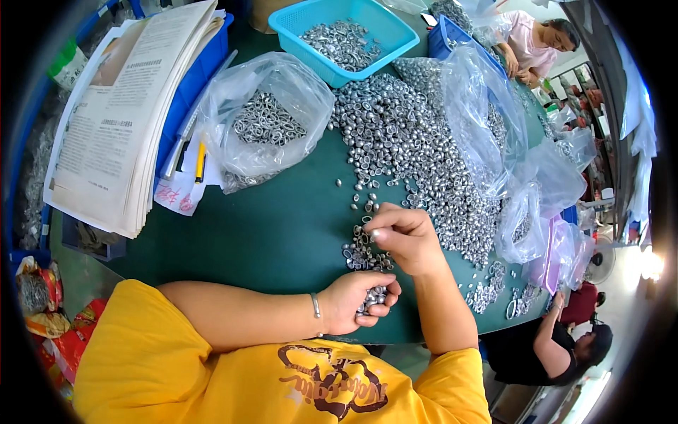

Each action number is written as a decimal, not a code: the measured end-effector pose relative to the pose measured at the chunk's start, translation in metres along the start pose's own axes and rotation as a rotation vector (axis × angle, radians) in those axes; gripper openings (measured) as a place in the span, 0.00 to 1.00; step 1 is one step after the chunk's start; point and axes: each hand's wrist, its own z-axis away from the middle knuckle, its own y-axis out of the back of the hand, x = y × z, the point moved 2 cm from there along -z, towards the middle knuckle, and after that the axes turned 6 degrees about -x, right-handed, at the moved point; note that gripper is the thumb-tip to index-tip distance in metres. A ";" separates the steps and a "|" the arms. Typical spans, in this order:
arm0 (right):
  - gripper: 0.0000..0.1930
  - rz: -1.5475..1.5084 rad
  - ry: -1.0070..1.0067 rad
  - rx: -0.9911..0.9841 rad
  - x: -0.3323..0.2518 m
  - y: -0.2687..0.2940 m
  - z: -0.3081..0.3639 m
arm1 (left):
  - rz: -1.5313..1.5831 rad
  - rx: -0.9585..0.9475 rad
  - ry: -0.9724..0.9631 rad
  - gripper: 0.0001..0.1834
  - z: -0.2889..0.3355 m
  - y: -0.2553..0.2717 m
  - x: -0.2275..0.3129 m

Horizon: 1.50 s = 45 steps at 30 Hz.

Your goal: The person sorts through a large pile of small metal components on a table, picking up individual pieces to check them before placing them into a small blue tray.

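My left hand (353,300), with a bracelet on its wrist, is curled around a handful of small silvery metal pieces (371,299). Just above it, my right hand (411,240) is closed in a pinch, thumb against fingers. A bright spot shows at the fingertips, but whether it is a metal piece or a nail I cannot tell. Beneath and beside those fingertips lies a small group of metal rings and rounded pieces (361,256) on the green table (268,233). Beyond my right hand spreads a large heap of rounded silvery pieces (402,141).
A clear bag of metal rings (268,120) stands left of the heap. Behind it is a light-blue basket (311,53). Newspapers (113,120) and a yellow pen (200,162) lie at left. Plastic bags (487,120) line the right. Other people sit along the table's right side.
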 end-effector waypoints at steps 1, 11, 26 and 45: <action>0.08 -0.293 0.021 -0.001 0.006 0.004 0.004 | -0.004 -0.001 0.005 0.12 -0.001 0.000 -0.002; 0.05 0.678 -0.082 0.430 -0.001 0.015 -0.004 | -0.014 0.006 -0.002 0.12 -0.001 0.001 -0.003; 0.02 0.828 0.098 0.271 -0.001 0.008 -0.003 | -0.011 0.016 -0.006 0.12 0.000 -0.001 -0.001; 0.06 0.948 0.162 0.256 -0.002 0.017 -0.013 | 0.010 0.015 0.001 0.12 0.000 -0.002 -0.001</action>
